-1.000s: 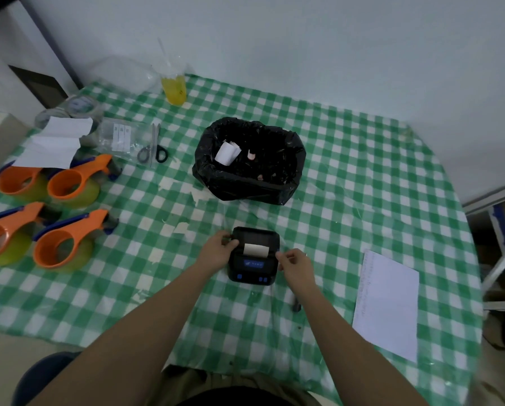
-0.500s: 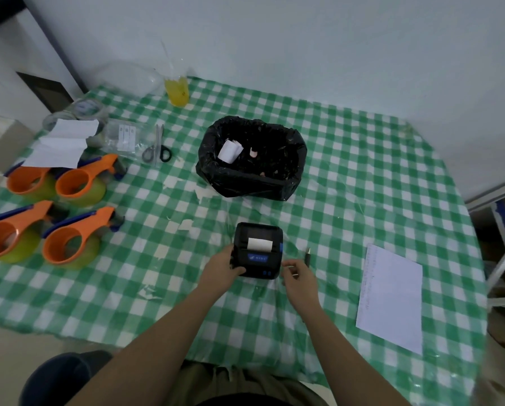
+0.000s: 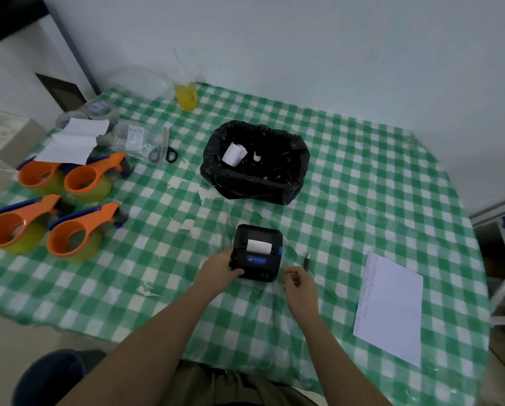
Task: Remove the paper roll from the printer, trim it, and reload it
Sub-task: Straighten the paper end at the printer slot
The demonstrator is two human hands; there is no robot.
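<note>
A: What sits at the left of the counter (image 3: 348,183)?

B: Four orange tape dispensers (image 3: 78,230) in two rows, a white folded paper (image 3: 72,140) behind them, and scissors (image 3: 163,150) farther right.

A: And in the middle?

B: A bin lined with a black bag (image 3: 255,165) on the far side, with a curl of white paper (image 3: 233,153) inside. Nearer, the small black printer (image 3: 258,252) stands on the checked cloth, a white strip of paper roll (image 3: 258,246) showing at its slot.

A: The hands?

B: The left hand (image 3: 219,272) has its grip closed around the printer's near left corner. The right hand (image 3: 298,284) is just beside the near right corner, fingers loosely curled and holding nothing, not touching the printer.

A: Farther right?

B: A small dark plug (image 3: 306,260) near the right hand, then a white sheet (image 3: 390,306).
</note>
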